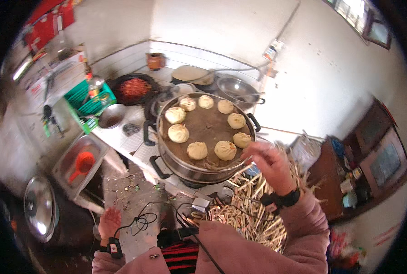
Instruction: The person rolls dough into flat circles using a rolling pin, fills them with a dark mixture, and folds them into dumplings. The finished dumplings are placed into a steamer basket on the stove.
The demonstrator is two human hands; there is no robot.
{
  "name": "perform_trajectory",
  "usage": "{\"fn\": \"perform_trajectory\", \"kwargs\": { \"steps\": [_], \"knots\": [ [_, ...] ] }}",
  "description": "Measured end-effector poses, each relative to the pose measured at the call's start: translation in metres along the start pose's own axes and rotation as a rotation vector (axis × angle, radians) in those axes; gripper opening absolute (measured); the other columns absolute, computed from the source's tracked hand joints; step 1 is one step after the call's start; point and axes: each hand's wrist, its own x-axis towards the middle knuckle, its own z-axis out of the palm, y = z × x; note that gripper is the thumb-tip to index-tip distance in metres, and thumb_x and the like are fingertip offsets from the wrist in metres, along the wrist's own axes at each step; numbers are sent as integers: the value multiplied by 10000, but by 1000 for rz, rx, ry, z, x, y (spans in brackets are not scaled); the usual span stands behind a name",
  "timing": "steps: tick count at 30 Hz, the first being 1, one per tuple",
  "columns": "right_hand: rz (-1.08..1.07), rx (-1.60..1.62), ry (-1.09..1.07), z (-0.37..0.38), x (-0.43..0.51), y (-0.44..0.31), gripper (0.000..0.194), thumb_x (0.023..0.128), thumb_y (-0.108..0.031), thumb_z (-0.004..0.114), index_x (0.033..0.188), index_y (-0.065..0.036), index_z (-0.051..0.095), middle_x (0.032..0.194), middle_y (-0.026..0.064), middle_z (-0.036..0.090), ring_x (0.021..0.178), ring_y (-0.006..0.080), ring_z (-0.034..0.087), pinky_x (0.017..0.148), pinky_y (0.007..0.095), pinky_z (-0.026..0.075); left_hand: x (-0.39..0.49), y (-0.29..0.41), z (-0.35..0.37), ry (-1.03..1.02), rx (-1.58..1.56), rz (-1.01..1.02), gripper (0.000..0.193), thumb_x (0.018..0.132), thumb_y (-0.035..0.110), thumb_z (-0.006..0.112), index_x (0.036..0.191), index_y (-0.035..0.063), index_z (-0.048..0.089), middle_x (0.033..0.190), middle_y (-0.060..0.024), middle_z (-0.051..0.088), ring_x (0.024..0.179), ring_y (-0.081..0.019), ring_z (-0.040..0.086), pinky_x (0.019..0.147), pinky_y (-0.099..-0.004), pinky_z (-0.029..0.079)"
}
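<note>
Before me on the tiled stove stands a large round metal steamer point(203, 175) with black side handles. A ring of pleated buns lies on its brown liner point(208, 125), whose middle is bare. My right hand point(268, 162) is over the steamer's right front rim, fingers bent, close beside a bun point(242, 140). Whether those fingers hold anything is not clear. Another bun point(225, 150) lies a little left of it, near the front rim. Low at the left, away from the steamer, my left hand point(110, 222) hangs with fingers apart and holds nothing.
Behind the steamer are a metal wok point(239, 89) and a dark pan with red food point(135, 87). A green basket point(87, 99) and a metal bowl point(112, 115) stand left. A sink point(61, 167) holds a red ladle point(83, 164). Dry stalks point(255, 222) lie at the right front.
</note>
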Motion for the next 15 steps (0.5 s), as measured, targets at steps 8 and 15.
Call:
{"fn": "perform_trajectory", "kwargs": {
  "steps": [8,15],
  "knots": [
    [-22,455,-393,126,-67,-4,207,984,-86,515,1140,15,607,1003,137,668,839,210,674,777,355,567,-202,-35,-49,-457,-150,233,402,966,302,526,1291,71,575,1349,-94,575,1308,-284,467,1153,-466,296],
    [39,700,-733,300,-122,-88,186,987,-96,503,1125,8,575,943,119,644,788,205,647,716,340,563,-407,0,-104,196,-299,590,251,973,168,526,1175,26,572,1150,-138,646,1069,-318,622,971,-433,506]
  ]
}}
